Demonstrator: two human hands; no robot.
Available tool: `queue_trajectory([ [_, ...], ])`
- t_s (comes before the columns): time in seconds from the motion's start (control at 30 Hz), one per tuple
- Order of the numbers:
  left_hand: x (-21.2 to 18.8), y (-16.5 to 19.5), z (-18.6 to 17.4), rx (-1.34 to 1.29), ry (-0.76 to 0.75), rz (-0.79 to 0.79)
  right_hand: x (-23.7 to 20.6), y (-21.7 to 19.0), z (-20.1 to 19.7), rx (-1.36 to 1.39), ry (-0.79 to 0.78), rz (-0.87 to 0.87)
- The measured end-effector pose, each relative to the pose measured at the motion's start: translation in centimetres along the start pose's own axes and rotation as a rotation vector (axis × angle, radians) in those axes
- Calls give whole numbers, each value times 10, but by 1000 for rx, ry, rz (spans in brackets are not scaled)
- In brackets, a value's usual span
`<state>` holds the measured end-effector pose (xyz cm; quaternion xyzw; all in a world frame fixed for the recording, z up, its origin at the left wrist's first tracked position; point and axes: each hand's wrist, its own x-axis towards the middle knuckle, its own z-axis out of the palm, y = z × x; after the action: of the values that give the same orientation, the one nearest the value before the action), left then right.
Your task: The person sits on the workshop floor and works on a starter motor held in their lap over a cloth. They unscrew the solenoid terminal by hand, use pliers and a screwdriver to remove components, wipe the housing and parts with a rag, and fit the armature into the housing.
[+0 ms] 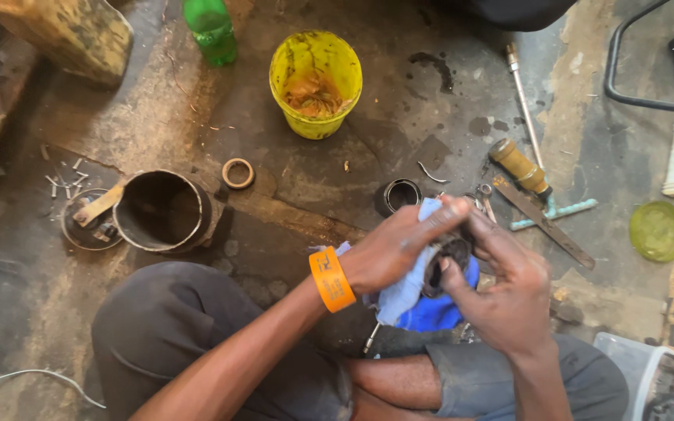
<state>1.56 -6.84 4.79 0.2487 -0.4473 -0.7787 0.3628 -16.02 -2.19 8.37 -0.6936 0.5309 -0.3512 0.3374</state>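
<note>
Both hands' grip on blue cloth [423, 308], dark round part [450, 253], yellow bucket [315, 82] holding orange residue

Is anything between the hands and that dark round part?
Partly. A blue cloth is wrapped around the dark part, between it and the left hand. The right hand has fingers on the part.

A single head-worn camera looks steeply down from close above the person's lap, facing forward over the knees onto the stained concrete floor [290, 179] just in front.
</note>
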Motion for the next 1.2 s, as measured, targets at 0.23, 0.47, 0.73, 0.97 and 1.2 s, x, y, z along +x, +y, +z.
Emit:
queue_trajectory([
  [0.23,12,-44,-18,-546,97,-147,-42,95,26,1138,65,234],
  [0.47,17,-76,-53,-468,349,137,-66,171,92,425,-47,589],
  [0.73,20,-52,-55,726,1117,423,-42,174,120,153,-299,377],
  [0.97,23,-38,-42,594,1071,441,-27,181,126,181,-323,389],
  [1.2,19,-35,-41,689,1052,461,-33,169,119,78,-311,466],
])
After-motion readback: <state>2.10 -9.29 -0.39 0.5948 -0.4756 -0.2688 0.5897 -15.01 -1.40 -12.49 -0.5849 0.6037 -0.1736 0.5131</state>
